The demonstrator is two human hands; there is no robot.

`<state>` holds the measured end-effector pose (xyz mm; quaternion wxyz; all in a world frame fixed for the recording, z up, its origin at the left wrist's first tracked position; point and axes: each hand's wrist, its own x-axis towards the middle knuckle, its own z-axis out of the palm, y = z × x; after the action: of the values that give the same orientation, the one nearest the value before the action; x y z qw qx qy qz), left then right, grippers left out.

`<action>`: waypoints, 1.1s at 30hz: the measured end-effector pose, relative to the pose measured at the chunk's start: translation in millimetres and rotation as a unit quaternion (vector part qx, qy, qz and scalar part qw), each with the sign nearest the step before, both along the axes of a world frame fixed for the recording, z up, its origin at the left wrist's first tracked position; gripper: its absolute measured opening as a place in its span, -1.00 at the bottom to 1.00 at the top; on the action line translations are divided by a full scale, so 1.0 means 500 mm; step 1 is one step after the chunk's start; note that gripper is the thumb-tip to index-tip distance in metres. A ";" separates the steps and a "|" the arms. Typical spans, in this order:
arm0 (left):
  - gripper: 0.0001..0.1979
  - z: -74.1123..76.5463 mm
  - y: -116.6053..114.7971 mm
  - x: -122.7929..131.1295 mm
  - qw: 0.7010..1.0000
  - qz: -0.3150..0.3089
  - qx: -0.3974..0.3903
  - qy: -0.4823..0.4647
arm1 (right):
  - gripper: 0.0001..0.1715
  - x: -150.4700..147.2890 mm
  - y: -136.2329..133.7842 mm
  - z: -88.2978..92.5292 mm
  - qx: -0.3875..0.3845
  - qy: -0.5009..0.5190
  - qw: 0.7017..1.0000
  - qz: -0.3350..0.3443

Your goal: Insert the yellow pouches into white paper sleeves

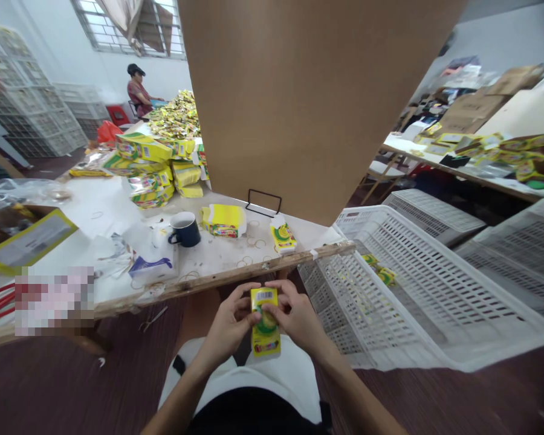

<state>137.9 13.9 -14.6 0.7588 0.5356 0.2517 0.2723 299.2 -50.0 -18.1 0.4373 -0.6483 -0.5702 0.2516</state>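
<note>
A small yellow and green box (266, 338) with a barcode at its top end is held upright over my lap. My left hand (230, 320) grips its left side, thumb on the front face. On the right side my right hand (298, 311) holds the same box, its thumb also across the front. Just beyond, on the white table (217, 257), lie another small yellow box (283, 234) and a stack of flat yellow cartons (223, 220). Thin rubber bands are scattered around them.
A dark mug (185, 229) and tissue pack (152, 266) stand left. A large cardboard sheet (299, 109) rises behind the table. White plastic crates (417, 302) are at the right, yellow boxes inside one. A person (139, 93) sits at the far left.
</note>
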 end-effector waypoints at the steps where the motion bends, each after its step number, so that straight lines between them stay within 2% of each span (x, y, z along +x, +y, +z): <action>1: -0.48 -0.001 -0.001 0.001 1.000 0.001 -0.005 -0.002 | -0.67 -0.004 -0.001 -0.002 0.003 0.004 1.000 -0.006; 4: -0.50 -0.008 -0.009 0.007 1.000 -0.011 -0.009 -0.016 | -0.69 -0.002 -0.007 -0.009 0.013 0.018 1.000 -0.013; 6: -0.43 -0.012 -0.011 0.008 1.000 -0.020 -0.006 -0.014 | -0.72 0.026 -0.016 -0.006 0.023 0.021 0.999 -0.008; 7: -0.37 -0.013 -0.011 0.008 1.000 -0.014 -0.002 -0.006 | -0.74 0.052 -0.021 0.000 0.040 0.004 0.999 -0.031; 9: -0.26 -0.014 -0.006 0.006 1.000 0.016 0.010 0.017 | -0.73 0.123 -0.028 0.020 0.104 -0.087 0.977 -0.165; 11: -0.26 -0.015 0.000 0.003 0.998 0.052 0.021 0.035 | -0.63 0.199 -0.021 0.042 0.161 -0.221 0.899 -0.341; 12: -0.28 -0.016 0.002 0.002 0.997 0.061 0.024 0.040 | -0.55 0.229 -0.009 0.049 0.165 -0.273 0.867 -0.382; 13: -0.30 -0.018 0.003 0.002 0.997 0.066 0.024 0.044 | -0.51 0.251 0.009 0.051 0.149 -0.311 0.858 -0.380; 15: -0.34 -0.023 0.001 0.004 0.997 0.058 0.026 0.051 | -0.53 0.264 0.062 0.039 0.079 -0.351 0.892 -0.275; 17: -0.39 -0.025 -0.003 0.006 0.997 0.038 0.035 0.055 | -0.54 0.250 0.126 0.010 0.007 -0.362 0.919 -0.153; 19: -0.43 -0.024 -0.003 0.004 0.997 0.027 0.047 0.059 | -0.49 0.231 0.185 -0.022 -0.029 -0.366 0.925 -0.104; 21: -0.46 -0.019 0.001 0.000 0.996 0.035 0.055 0.065 | -0.51 0.225 0.226 -0.045 -0.051 -0.366 0.925 -0.092; 25: -0.52 -0.016 0.012 -0.006 0.994 0.065 0.059 0.066 | -0.80 0.247 0.260 -0.056 -0.082 -0.375 0.920 -0.079; 30: -0.56 -0.026 0.003 0.005 0.995 0.039 0.057 0.076 | -0.68 0.240 0.266 -0.047 -0.081 -0.388 0.915 -0.070; 33: -0.59 -0.022 -0.003 0.006 0.994 0.030 0.061 0.081 | -0.71 0.220 0.269 -0.035 -0.061 -0.387 0.918 -0.059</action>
<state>140.7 12.6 -25.6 0.6932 0.5936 0.3108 0.2654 409.3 84.7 -35.8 0.1556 -0.7533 -0.6389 -0.0112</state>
